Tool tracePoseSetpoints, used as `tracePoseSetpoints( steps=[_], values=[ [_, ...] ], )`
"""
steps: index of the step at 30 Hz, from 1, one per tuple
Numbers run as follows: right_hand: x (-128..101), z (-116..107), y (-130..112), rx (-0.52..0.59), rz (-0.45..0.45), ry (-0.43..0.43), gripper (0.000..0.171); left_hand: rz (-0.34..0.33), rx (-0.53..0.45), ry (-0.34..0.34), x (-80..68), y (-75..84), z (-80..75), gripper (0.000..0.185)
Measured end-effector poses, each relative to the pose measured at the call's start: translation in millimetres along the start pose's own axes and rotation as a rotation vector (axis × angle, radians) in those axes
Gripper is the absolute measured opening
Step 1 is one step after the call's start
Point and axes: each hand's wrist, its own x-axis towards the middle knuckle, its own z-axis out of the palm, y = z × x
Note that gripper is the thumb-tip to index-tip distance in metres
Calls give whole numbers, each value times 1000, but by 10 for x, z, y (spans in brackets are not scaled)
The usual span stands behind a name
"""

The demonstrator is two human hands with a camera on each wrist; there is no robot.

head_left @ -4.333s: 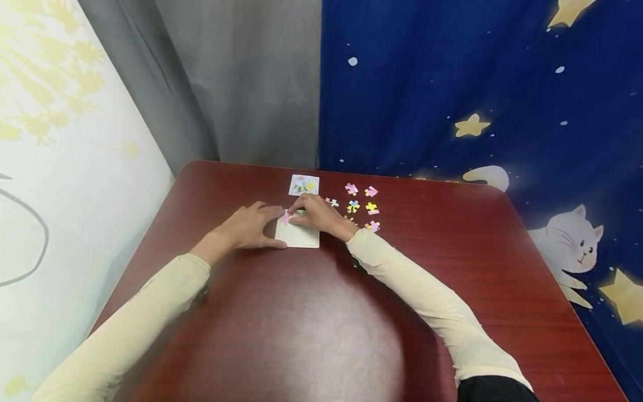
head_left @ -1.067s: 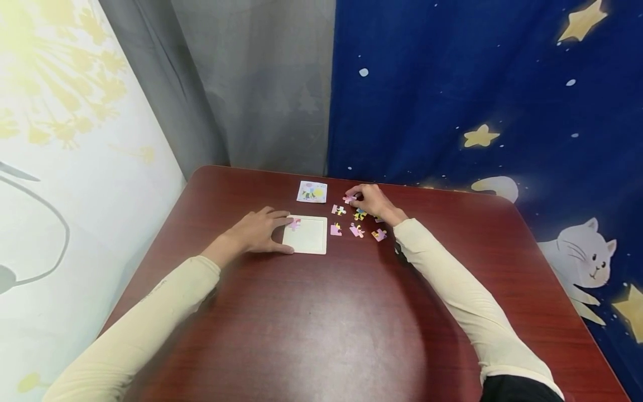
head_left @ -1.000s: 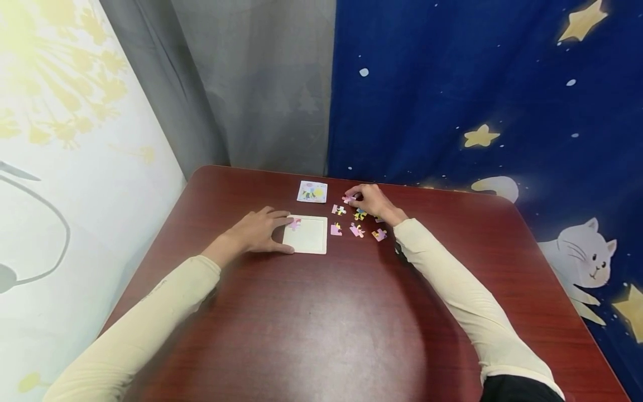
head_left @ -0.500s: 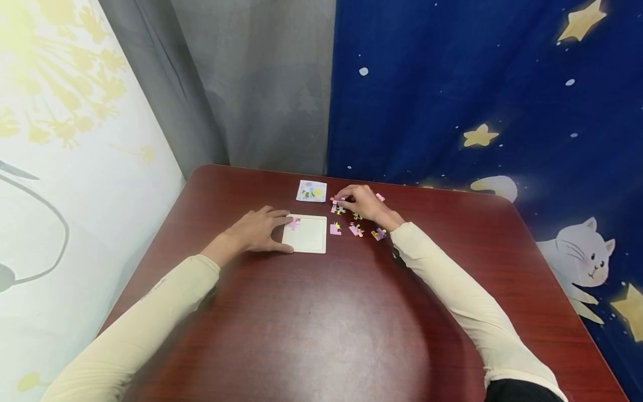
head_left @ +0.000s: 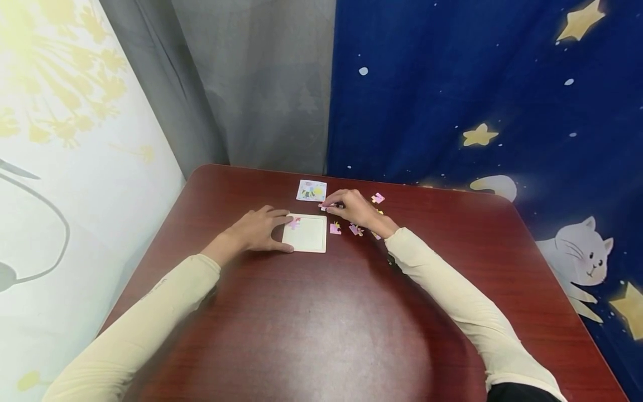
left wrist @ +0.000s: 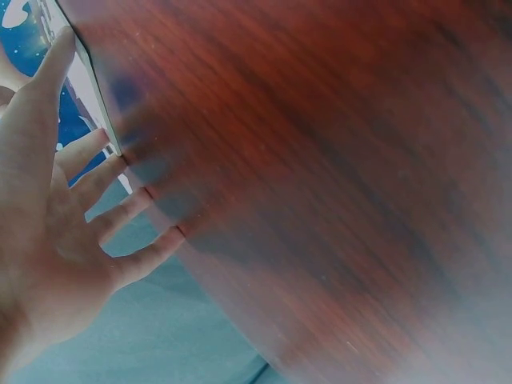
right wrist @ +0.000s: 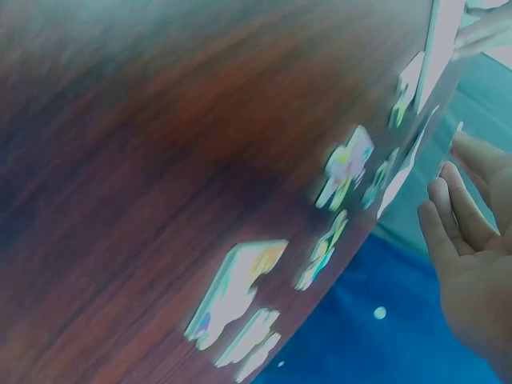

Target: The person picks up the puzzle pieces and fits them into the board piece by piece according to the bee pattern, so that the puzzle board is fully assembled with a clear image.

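My right hand (head_left: 355, 207) pinches a pink jigsaw piece (head_left: 322, 207) between thumb and fingertips, just behind the back right corner of a white puzzle tray (head_left: 308, 239). In the right wrist view the right hand (right wrist: 476, 256) is off the table, with only a thin edge of the piece visible. My left hand (head_left: 256, 230) rests against the tray's left side, thumb at the front corner and fingers at the back. Spread fingers of the left hand (left wrist: 72, 200) show in the left wrist view. One pink piece (head_left: 294, 224) lies in the tray's back left corner.
A small picture card (head_left: 311, 190) lies behind the tray. Several loose pieces lie to its right, among them a pink-and-yellow piece (head_left: 335, 228), another piece (head_left: 356, 229) and a pink piece (head_left: 378, 197). My right hand partly covers the group. A curtain (head_left: 402, 111) hangs behind the table.
My right hand has left the tray, where a pink piece now lies in the corner, and picked up another piece from the back row. Over the last second it moved left with it. The left hand stays.
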Motion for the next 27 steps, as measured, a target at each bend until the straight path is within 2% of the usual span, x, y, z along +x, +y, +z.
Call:
tracePoseSetpoints(
  steps=[12,27],
  values=[
    [72,158,-188,7,-51,-80,19,-9,13,-22,4,-25,-10,97],
    [104,292,-316,-17,-79,-104,18,-6,10,-8,8,-5,8,99]
  ],
)
